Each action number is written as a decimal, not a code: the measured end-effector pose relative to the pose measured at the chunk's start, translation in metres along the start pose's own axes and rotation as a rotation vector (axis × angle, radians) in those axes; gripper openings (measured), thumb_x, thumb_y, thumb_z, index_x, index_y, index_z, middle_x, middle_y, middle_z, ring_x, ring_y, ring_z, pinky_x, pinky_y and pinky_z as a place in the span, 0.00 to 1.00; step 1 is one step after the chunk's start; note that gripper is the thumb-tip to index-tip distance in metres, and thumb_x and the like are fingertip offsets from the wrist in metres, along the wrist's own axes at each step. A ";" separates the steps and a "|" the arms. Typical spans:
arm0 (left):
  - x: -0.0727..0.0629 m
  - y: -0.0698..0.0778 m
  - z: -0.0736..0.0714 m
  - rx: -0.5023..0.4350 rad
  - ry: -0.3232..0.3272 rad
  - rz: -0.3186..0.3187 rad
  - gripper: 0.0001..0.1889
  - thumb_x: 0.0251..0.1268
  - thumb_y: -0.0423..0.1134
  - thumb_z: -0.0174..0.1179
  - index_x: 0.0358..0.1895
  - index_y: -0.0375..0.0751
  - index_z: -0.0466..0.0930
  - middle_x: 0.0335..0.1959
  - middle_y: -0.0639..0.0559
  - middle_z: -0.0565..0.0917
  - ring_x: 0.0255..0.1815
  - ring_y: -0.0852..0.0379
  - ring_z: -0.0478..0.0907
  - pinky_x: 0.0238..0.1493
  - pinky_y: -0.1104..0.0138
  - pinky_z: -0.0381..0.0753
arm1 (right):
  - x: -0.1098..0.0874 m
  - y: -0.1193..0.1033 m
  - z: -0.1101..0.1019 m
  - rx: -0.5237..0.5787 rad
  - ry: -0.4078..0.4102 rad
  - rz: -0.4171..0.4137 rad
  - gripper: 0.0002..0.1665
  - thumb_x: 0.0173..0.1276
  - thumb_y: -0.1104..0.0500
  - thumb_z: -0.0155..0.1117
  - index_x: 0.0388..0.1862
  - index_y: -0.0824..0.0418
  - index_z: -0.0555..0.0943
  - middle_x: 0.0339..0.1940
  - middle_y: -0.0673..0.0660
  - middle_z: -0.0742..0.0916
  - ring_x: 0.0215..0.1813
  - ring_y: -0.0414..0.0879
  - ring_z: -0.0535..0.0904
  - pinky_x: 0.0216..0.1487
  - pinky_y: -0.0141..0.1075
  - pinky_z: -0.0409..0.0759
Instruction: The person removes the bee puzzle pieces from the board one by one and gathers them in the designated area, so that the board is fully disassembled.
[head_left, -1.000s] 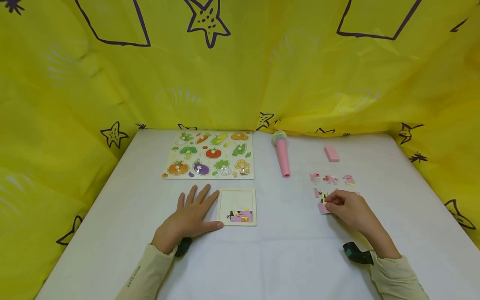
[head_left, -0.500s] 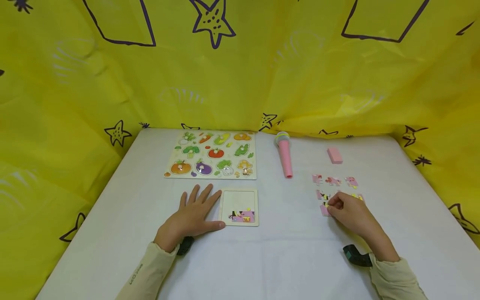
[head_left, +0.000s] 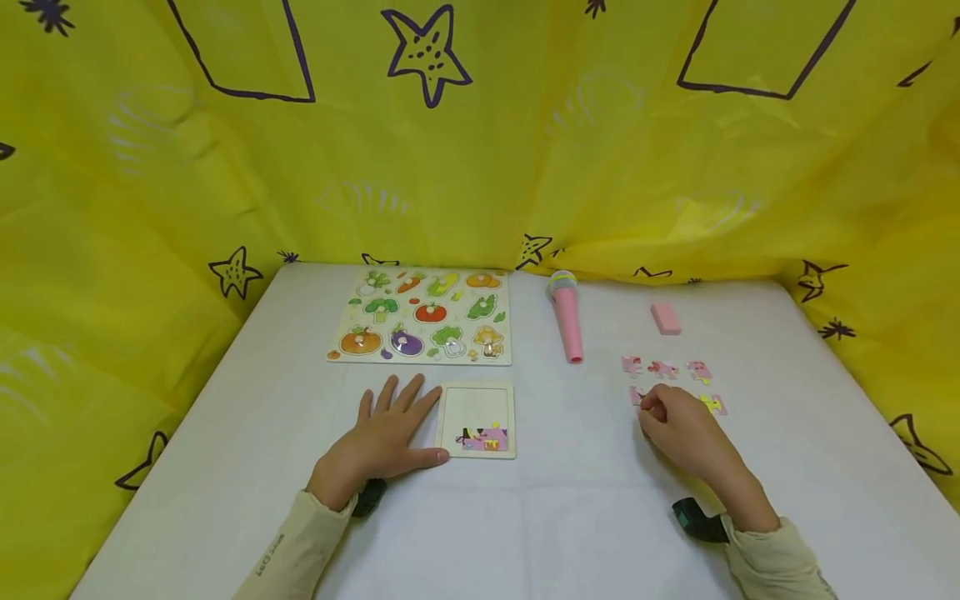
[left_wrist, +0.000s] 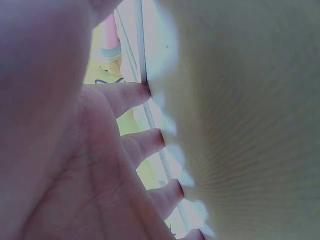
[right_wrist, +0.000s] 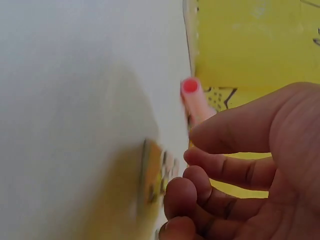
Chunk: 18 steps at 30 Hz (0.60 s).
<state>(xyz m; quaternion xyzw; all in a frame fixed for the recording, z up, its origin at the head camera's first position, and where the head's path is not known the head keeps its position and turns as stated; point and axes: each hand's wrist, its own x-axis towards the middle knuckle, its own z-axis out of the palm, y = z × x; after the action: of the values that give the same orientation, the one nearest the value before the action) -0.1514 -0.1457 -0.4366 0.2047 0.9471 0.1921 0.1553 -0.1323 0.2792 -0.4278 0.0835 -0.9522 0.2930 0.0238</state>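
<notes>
My left hand (head_left: 382, 433) lies with fingers spread on the table, thumb and index fingertip at the left edge of a small square puzzle tray (head_left: 477, 408). In the left wrist view, the same hand's fingers (left_wrist: 150, 142) are straight along the tray. Joined pink, black and yellow pieces fill the tray's lower right corner. On the right, my right hand (head_left: 686, 429) is raised over the table with thumb and index fingertips pinched on a jigsaw piece, mostly hidden by the fingers. Loose jigsaw pieces (head_left: 663, 369) lie just beyond it; some are partly covered by the hand.
A wooden vegetable puzzle board (head_left: 423, 317) lies at the back left. To its right are a pink toy microphone (head_left: 567, 321) and a pink block (head_left: 665, 318). Yellow patterned cloth (head_left: 480, 167) hangs round the back and sides of the white table.
The right hand has picked up the nearest loose jigsaw piece and shifted slightly left; the spot where that piece lay now shows bare tabletop. The left hand stays in place.
</notes>
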 end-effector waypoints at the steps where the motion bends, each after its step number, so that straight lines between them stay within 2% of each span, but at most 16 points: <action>1: 0.000 0.000 0.000 0.001 0.000 -0.002 0.50 0.70 0.60 0.70 0.87 0.42 0.57 0.88 0.36 0.49 0.86 0.25 0.35 0.77 0.28 0.30 | 0.001 -0.004 0.001 0.002 0.005 -0.012 0.02 0.73 0.68 0.63 0.39 0.67 0.81 0.29 0.51 0.77 0.34 0.46 0.72 0.35 0.38 0.72; 6: 0.000 0.000 0.001 -0.002 -0.006 -0.007 0.50 0.70 0.60 0.70 0.87 0.43 0.57 0.88 0.36 0.49 0.86 0.26 0.35 0.77 0.29 0.30 | 0.008 -0.030 0.010 0.032 0.001 -0.112 0.04 0.74 0.68 0.64 0.38 0.63 0.83 0.25 0.48 0.76 0.30 0.43 0.71 0.33 0.36 0.71; 11: 0.000 -0.001 0.002 0.003 -0.010 -0.012 0.50 0.70 0.60 0.70 0.87 0.43 0.56 0.88 0.36 0.48 0.86 0.26 0.35 0.77 0.29 0.30 | 0.021 -0.060 0.025 0.075 -0.070 -0.225 0.03 0.75 0.67 0.67 0.38 0.62 0.84 0.27 0.46 0.78 0.32 0.42 0.72 0.35 0.36 0.74; 18: 0.001 -0.001 0.000 0.017 -0.006 -0.007 0.50 0.71 0.60 0.70 0.87 0.43 0.56 0.88 0.36 0.48 0.86 0.25 0.35 0.77 0.28 0.31 | 0.037 -0.096 0.050 0.171 -0.175 -0.337 0.03 0.76 0.64 0.67 0.41 0.64 0.85 0.31 0.45 0.82 0.36 0.41 0.77 0.40 0.37 0.80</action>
<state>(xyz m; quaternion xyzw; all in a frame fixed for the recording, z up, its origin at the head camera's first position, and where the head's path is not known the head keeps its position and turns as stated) -0.1530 -0.1462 -0.4377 0.2035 0.9489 0.1831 0.1571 -0.1518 0.1681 -0.4124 0.2685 -0.8948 0.3562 -0.0174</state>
